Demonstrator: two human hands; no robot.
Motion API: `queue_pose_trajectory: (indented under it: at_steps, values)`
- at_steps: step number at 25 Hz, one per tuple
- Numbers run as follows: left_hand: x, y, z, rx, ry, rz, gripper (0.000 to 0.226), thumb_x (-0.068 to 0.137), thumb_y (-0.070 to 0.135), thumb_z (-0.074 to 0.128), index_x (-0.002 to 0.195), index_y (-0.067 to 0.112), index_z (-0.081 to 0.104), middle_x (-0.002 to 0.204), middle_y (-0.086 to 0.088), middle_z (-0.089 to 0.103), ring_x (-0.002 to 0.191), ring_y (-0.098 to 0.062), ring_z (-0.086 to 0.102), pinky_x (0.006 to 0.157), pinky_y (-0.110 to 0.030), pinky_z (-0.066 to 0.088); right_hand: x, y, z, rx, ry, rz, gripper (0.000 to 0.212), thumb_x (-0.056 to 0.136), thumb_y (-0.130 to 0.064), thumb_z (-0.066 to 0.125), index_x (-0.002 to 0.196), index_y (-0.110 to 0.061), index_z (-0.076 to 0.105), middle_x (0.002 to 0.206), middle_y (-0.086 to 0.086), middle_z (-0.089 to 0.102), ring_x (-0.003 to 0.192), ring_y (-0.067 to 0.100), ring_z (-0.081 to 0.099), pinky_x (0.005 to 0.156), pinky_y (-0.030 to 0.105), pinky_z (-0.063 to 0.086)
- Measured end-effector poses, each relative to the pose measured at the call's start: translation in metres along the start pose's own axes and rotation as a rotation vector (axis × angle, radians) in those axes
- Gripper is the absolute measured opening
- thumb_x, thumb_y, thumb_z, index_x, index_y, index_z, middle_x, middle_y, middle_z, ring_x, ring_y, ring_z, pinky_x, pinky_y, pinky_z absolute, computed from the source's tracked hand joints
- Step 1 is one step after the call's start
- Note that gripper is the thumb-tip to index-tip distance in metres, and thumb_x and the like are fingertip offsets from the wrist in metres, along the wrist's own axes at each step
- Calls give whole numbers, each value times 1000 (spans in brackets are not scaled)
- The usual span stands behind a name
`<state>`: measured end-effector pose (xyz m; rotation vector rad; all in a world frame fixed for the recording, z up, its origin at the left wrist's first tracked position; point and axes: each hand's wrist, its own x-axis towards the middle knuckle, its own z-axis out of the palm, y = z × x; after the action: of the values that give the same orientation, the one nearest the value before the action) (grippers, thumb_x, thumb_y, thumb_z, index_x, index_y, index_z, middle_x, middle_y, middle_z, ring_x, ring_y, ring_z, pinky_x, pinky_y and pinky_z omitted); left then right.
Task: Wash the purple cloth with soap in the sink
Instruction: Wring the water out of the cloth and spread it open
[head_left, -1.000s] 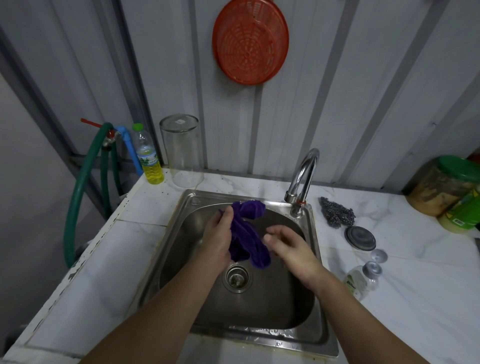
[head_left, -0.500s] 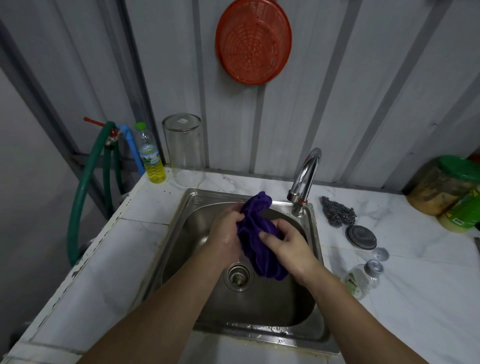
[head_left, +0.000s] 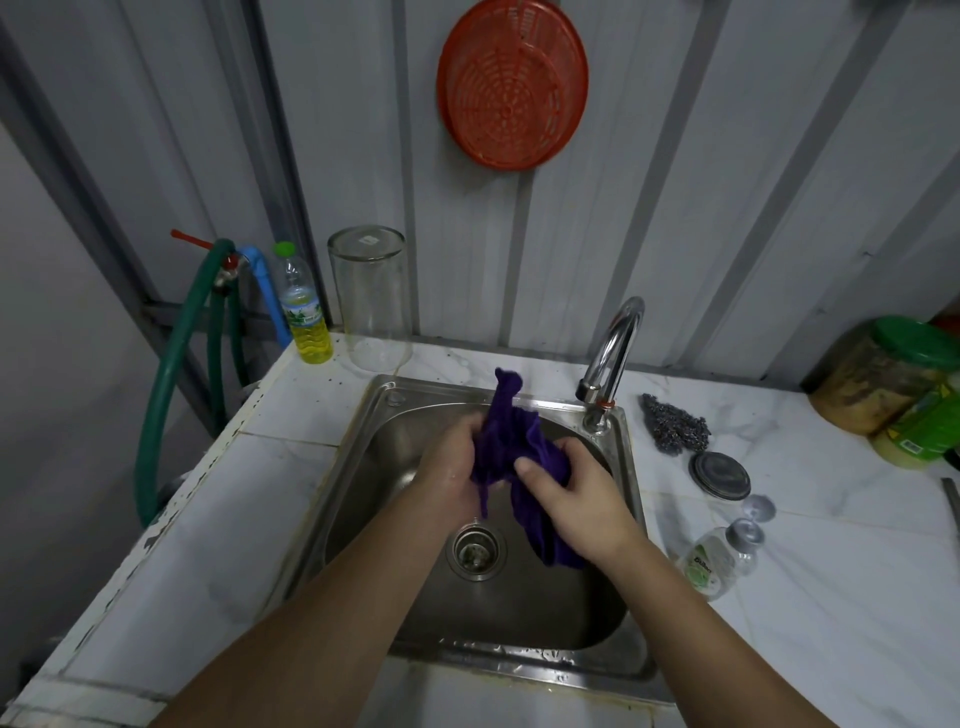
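The purple cloth (head_left: 511, 439) is bunched up above the steel sink (head_left: 519, 613), over its drain (head_left: 475, 551). My left hand (head_left: 449, 467) grips the cloth's left side. My right hand (head_left: 576, 493) clasps its right side, thumb pressed on the fabric. One end of the cloth sticks up toward the back rim and another hangs below my right wrist. The chrome tap (head_left: 613, 358) stands at the sink's back right; no water is visible. A small clear soap bottle (head_left: 714, 561) lies on its side on the counter right of the sink.
A steel scourer (head_left: 675, 423), a dark round lid (head_left: 719, 475) and green-lidded jars (head_left: 893, 379) sit on the right counter. A yellow-liquid bottle (head_left: 306, 312) and an upturned glass jar (head_left: 371, 296) stand at the back left. A green hose (head_left: 171, 364) hangs left; an orange basket (head_left: 511, 83) hangs on the wall.
Both hands have closed together on the cloth and are rubbing it. The cloth's upper end has risen toward the back rim, and its lower end now hangs under my right wrist.
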<state>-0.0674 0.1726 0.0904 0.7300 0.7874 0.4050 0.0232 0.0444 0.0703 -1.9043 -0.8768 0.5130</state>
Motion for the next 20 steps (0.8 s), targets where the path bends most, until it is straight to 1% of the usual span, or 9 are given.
queue_pose_trajectory:
  at_steps: [3,5,7,10,13,14,17,18,20]
  values:
    - [-3,0,-2,147,-124,123,19,95,18,67,111,7,69,95,-13,73,74,-17,71,66,-28,59,0,3,-4,99,-17,-25,9,92,-41,68,93,-32,65,81,-18,74,70,-1,70,59,9,47]
    - [0,-1,-5,279,-71,196,40,89,4,73,127,10,61,109,-15,73,84,-20,74,68,-28,60,-2,4,-7,88,-41,-58,8,91,-30,71,97,-34,66,82,-18,75,72,-3,70,60,7,48]
    - [2,-3,-7,421,-11,254,48,89,-4,68,134,11,58,117,-18,70,95,-25,72,75,-32,58,-1,7,-9,-2,-25,-70,12,92,-27,70,100,-35,66,81,-14,75,74,-5,69,61,5,47]
    - [2,-1,-6,396,24,277,29,95,6,64,122,18,67,112,-13,72,91,-21,73,72,-30,58,2,9,-8,90,-41,8,11,99,-23,59,99,-30,68,86,-5,76,79,4,71,65,12,52]
    - [-6,5,-6,276,-174,112,9,100,25,59,103,30,66,104,-6,71,83,-17,69,63,-27,54,2,8,-8,502,-71,151,22,102,-22,52,100,-22,75,96,7,79,88,25,74,77,34,59]
    - [-8,7,-9,330,-239,74,13,98,25,61,108,33,62,110,-4,70,90,-19,69,68,-30,56,3,7,-9,594,-93,179,24,102,-24,52,101,-20,76,98,12,78,88,28,72,79,38,59]
    - [-9,9,-18,587,-332,136,67,86,-1,74,138,33,50,122,-3,70,109,-24,71,95,-45,59,4,7,-13,663,-95,208,18,96,-23,60,100,-18,77,102,18,76,89,31,72,83,46,58]
    - [-9,11,-19,714,-314,214,71,82,-4,77,141,25,53,120,-4,71,111,-24,70,101,-48,56,5,7,-15,646,-78,199,14,93,-19,65,104,-17,74,105,18,76,91,31,74,81,43,61]
    - [-6,15,-18,931,-259,378,53,77,1,82,126,15,67,108,-7,76,104,-23,72,99,-49,56,4,6,-17,516,-49,139,32,86,-7,76,115,-13,64,108,15,75,95,27,74,78,35,61]
